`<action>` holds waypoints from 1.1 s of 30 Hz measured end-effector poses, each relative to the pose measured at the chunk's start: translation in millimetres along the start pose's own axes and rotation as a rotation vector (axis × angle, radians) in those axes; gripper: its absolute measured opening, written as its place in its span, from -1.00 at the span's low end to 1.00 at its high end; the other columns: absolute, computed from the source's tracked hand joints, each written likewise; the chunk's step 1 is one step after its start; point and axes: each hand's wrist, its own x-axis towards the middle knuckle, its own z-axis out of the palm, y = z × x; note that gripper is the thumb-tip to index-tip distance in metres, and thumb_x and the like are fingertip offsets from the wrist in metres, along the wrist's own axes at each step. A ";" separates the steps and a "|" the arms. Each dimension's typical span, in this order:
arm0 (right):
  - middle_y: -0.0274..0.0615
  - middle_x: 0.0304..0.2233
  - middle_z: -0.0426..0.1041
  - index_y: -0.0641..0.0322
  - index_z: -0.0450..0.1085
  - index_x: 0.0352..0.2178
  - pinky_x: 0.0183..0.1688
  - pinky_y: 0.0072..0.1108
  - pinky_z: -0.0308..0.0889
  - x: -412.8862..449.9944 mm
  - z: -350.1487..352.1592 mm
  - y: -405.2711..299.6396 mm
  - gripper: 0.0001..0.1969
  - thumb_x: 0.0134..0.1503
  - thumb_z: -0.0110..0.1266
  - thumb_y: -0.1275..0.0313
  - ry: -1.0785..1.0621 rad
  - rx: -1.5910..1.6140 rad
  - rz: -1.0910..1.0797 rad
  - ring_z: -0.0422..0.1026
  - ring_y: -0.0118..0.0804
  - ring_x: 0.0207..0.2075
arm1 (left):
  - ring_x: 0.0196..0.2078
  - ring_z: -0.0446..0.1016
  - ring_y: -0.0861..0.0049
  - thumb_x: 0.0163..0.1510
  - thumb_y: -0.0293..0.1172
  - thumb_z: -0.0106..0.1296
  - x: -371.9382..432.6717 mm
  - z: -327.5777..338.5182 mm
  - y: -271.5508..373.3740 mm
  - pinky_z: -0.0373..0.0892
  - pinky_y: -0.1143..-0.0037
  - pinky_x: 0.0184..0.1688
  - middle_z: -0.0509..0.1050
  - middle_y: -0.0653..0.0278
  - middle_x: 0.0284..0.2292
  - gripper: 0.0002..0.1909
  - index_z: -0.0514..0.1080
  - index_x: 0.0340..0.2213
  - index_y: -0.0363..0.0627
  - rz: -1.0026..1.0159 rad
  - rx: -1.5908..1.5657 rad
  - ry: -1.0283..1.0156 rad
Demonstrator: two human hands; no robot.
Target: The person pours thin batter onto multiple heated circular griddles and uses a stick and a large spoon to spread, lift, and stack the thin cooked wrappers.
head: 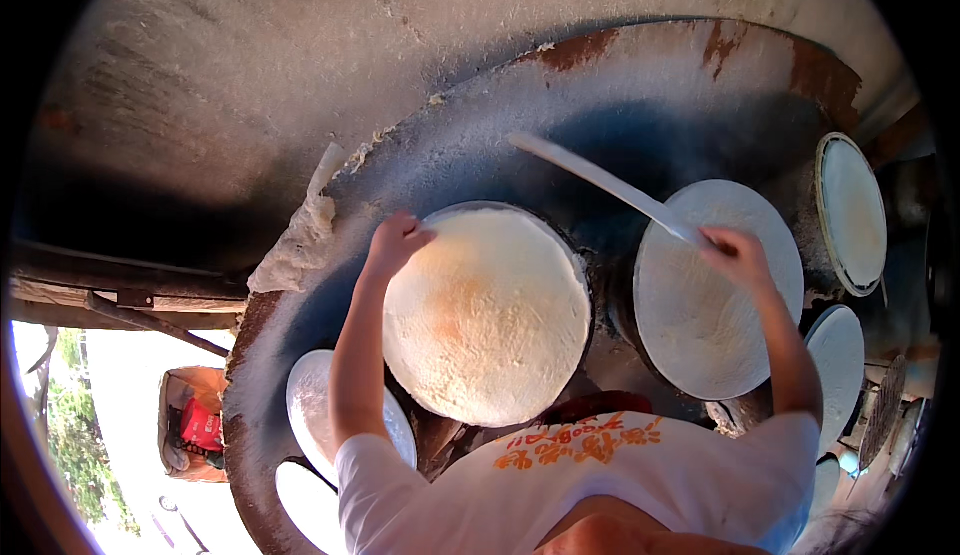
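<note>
A round pale flatbread, browned in the middle, fills a round griddle just in front of me. My left hand is at its upper left edge, thumb and fingers pinched on the rim of the bread. In my right hand is a long, flat, pale stick, gripped at one end and pointing to the upper left. That hand is above a second round, covered in a whitish layer. Motion blurs the stick and the right hand slightly.
A flour-dusted curved dark surface surrounds the griddles. Crumpled whitish cloth or sheet hangs on its left edge. More pale rounds stand at right and lower left. A box with a red packet is outside at left.
</note>
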 end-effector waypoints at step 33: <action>-0.29 -0.67 0.24 0.22 0.16 -0.58 -0.53 -0.57 0.16 -302.4 50.2 -83.6 -0.76 -0.20 0.12 0.43 0.296 0.454 0.090 0.31 -0.46 -0.54 | -0.49 0.40 0.24 -0.05 -0.51 0.03 -334.2 -65.7 325.8 0.36 0.36 -0.38 0.42 0.09 -0.51 -0.90 0.43 -0.50 -0.32 0.922 0.111 0.474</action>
